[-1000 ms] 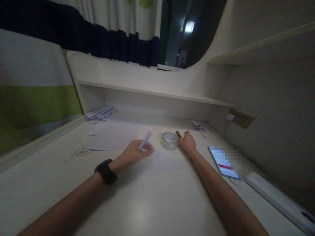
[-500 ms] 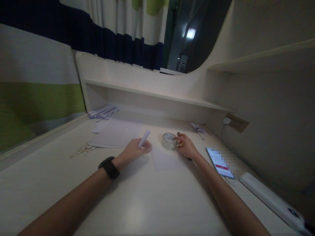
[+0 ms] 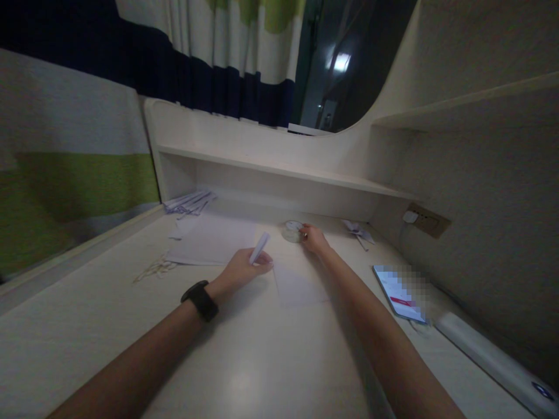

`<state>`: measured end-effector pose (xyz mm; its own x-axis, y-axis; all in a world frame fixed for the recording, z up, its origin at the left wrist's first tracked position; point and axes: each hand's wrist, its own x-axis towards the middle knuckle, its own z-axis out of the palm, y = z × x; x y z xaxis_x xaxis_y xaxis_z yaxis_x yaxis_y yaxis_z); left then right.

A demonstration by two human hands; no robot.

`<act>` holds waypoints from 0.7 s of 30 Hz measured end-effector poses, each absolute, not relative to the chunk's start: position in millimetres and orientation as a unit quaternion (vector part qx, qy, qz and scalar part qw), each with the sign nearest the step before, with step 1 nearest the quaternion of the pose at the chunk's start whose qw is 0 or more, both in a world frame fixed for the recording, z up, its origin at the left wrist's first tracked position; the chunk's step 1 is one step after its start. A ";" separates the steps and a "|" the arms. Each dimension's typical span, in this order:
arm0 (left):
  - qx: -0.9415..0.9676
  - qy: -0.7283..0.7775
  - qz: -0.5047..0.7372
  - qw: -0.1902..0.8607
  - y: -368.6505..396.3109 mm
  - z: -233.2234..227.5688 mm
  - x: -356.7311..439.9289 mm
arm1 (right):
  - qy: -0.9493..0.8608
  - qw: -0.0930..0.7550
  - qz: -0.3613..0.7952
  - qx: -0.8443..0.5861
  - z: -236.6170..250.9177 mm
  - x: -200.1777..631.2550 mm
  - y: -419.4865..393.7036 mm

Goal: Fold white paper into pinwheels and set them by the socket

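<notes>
My left hand [image 3: 245, 266] is closed around a narrow white rolled or folded paper strip [image 3: 260, 247], which sticks up from between thumb and fingers. Farther back on the desk, my right hand [image 3: 314, 238] grips the right side of a roll of clear tape [image 3: 292, 231] lying flat. Between and below the hands lies a small sheet of white paper [image 3: 301, 286]; its upper left corner is close to my left fingertips. A black watch [image 3: 200, 300] is on my left wrist.
Larger white sheets [image 3: 213, 238] lie at the left, with a bundle of paper strips [image 3: 190, 202] behind and pale strings [image 3: 155, 269] in front. A paper pinwheel [image 3: 358, 231] is at the back right. A phone [image 3: 398, 294] and a long white device [image 3: 493, 361] line the right side.
My right hand has pushed the tape roll away, toward the back of the desk. My left hand still holds the paper strip. The view has shifted slightly.
</notes>
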<state>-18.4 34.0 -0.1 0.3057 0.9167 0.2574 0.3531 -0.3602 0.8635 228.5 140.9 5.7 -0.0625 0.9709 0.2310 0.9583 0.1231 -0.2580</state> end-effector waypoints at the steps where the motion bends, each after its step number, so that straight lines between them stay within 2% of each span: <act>1: 0.724 0.441 0.391 0.358 33.3 0.5 -18.1 | -0.735 0.177 0.017 -0.655 5.1 228.4 146.3; 6: 0.725 0.436 0.386 0.368 35.2 -3.7 -17.3 | -0.746 0.198 0.008 -0.636 3.7 232.2 155.9; 11: 0.716 0.431 0.388 0.388 34.7 -9.9 -15.4 | -0.719 0.279 -0.008 -0.637 5.4 222.8 120.9; 13: 0.721 0.423 0.384 0.391 31.3 -10.4 -13.5 | -0.715 0.364 0.089 -0.591 5.8 213.1 92.2; 16: 0.749 0.404 0.373 0.369 22.4 -7.7 -9.0 | -0.748 0.372 0.282 -0.471 6.5 198.1 44.8; 21: 0.799 0.365 0.351 0.322 4.6 0.8 2.1 | -0.708 0.393 0.369 -0.455 2.6 186.3 0.7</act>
